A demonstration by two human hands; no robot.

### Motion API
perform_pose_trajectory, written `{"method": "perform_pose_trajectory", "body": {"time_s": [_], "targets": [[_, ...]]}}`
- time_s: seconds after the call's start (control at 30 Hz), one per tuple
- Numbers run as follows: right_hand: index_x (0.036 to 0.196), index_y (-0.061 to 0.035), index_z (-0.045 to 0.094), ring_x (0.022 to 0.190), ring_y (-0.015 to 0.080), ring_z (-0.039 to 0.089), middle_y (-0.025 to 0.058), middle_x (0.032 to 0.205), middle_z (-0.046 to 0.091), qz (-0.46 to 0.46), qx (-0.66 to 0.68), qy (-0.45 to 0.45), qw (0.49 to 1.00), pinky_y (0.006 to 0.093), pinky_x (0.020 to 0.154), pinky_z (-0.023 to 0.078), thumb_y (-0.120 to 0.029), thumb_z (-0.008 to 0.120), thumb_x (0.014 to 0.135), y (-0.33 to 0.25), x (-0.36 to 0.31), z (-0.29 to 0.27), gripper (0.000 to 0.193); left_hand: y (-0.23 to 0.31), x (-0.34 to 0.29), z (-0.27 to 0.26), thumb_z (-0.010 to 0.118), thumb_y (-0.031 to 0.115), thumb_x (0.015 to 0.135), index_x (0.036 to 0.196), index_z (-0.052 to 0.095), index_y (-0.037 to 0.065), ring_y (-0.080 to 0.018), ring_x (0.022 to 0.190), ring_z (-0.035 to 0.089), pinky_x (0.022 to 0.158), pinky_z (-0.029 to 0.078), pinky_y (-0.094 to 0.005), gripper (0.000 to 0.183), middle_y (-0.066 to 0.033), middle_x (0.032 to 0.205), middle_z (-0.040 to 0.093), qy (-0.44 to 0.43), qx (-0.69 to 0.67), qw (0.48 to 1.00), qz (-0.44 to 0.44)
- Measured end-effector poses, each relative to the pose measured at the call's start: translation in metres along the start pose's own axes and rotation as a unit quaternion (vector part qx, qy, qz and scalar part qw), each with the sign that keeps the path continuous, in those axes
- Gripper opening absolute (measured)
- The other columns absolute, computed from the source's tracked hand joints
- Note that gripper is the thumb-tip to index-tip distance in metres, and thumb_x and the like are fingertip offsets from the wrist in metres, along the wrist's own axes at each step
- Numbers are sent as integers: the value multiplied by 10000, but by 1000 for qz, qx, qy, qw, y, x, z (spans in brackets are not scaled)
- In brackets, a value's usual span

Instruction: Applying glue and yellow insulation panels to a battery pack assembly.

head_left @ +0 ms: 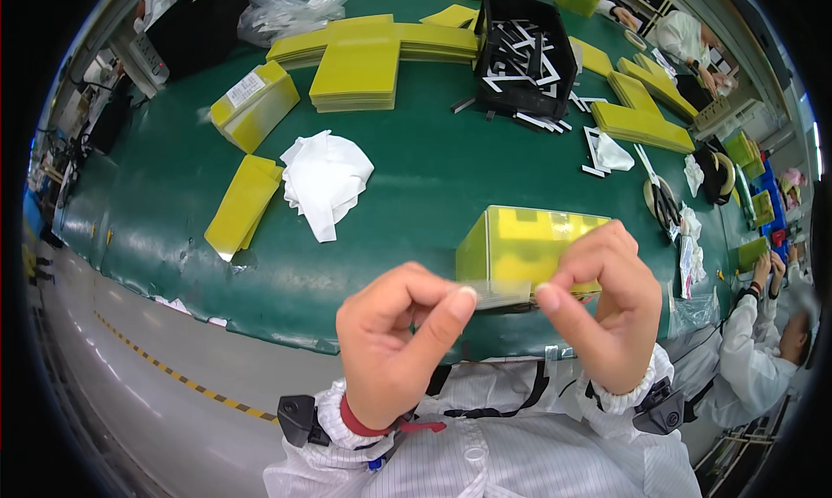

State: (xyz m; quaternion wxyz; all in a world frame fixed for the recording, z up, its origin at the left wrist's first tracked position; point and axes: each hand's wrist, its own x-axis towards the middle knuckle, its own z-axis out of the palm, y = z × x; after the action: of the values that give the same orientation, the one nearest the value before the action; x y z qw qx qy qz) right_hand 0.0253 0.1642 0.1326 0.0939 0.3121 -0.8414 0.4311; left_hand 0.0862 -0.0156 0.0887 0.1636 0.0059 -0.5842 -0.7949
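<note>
A short strip of clear tape (503, 295) is stretched between my two hands near the table's front edge. The thumb and forefinger of my left hand (390, 346) pinch its left end. Its right end is at the pinched fingertips of my right hand (611, 312). Right behind the tape stands a yellow block-shaped stack (524, 238) with a shiny, see-through surface. My right hand covers part of its right side. Whether the tape touches the stack, I cannot tell.
Crumpled white cloth (328, 177) lies left of centre, beside loose yellow sheets (243, 205) and a labelled yellow block (254, 106). Farther back are yellow stacks (355, 65) and a black bin (487, 43) of black and white strips. Scissors (663, 199) lie at right, near a co-worker (763, 351).
</note>
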Motion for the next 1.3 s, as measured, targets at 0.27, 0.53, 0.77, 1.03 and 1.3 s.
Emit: {"method": "perform_pose_trajectory", "body": {"time_s": [0.27,0.53,0.77,1.03,1.3], "targets": [[742,-90,613,745,181,505,2,766,596,14,-12,-10,1000,327,749,311,-107,720,740,3,22,22,108,-13,21,-9,645,53,886,847,629,-42,-40,666,535,587,425,-188,104,-23,745,614,-8,-22,1000,-10],[693,-96,558,712,178,457,-8,704,537,52,-98,-13,994,348,759,258,-91,697,726,7,24,32,143,-41,30,-8,596,172,939,790,604,-4,-9,581,420,511,322,-183,231,44,648,517,-20,-41,990,-134],[675,-94,535,703,190,448,5,683,510,59,-122,-28,990,357,744,252,-70,687,701,13,22,33,157,-56,27,-8,592,211,931,765,598,34,-41,621,423,586,344,-210,243,33,660,514,-40,-16,981,-188],[657,-89,507,694,208,438,17,670,469,89,-106,-34,990,362,709,261,-46,671,672,14,21,35,171,-64,26,-4,557,192,953,764,500,28,-19,559,348,479,277,-229,256,44,589,437,-66,15,985,-158],[681,-95,485,704,218,437,20,693,458,67,-125,-67,988,370,711,264,-36,657,668,13,25,36,182,-55,26,2,487,202,972,744,467,12,-127,462,391,447,313,-303,297,-68,520,446,-77,164,977,-114]]}}
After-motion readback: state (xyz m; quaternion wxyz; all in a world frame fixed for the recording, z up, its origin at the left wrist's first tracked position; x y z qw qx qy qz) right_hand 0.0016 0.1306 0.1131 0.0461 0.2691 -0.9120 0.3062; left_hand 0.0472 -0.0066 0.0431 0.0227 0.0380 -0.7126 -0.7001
